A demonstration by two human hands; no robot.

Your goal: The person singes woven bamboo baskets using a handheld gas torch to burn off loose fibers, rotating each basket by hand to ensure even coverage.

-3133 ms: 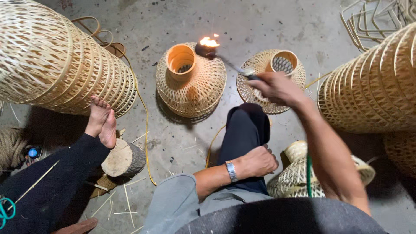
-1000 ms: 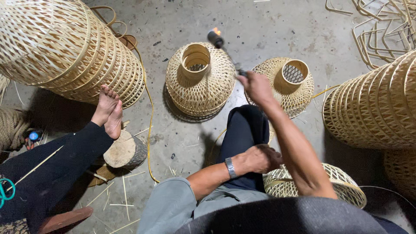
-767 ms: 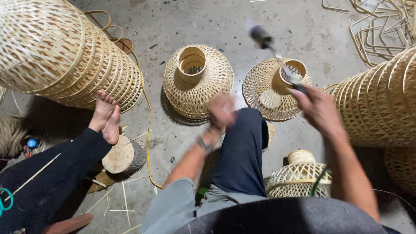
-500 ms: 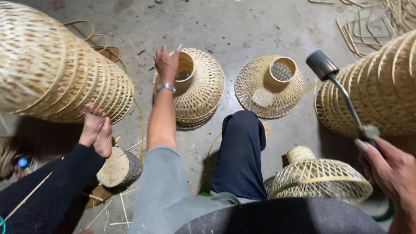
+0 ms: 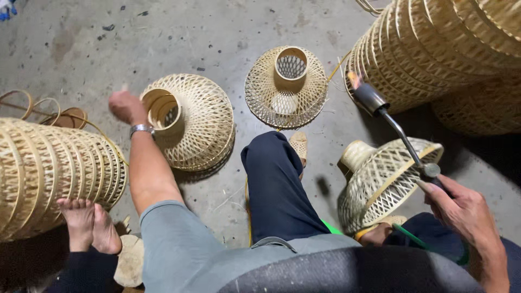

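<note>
My left hand [image 5: 126,106] reaches out to the neck of a woven bamboo lampshade [image 5: 199,122] that stands on the concrete floor, fingers curled at its rim. Whether it grips the rim I cannot tell. My right hand [image 5: 462,209] holds a gas torch [image 5: 391,116] by its handle, low at the right; a small flame burns at its nozzle, close to the stacked shades. A tilted woven shade [image 5: 382,179] lies under the torch beside my right knee. A second upright shade [image 5: 286,87] stands further out, ahead of my raised knee.
A tall stack of woven shades [image 5: 445,49] fills the upper right. Another long stack [image 5: 51,173] lies at the left. Another person's bare feet [image 5: 89,225] rest by a wooden stump [image 5: 130,260] at lower left. Bamboo strip coils [image 5: 49,111] lie at the left.
My right hand swung the torch from over the middle shade to the far right and down. My left hand left my knee and stretched forward to the left shade's neck.
</note>
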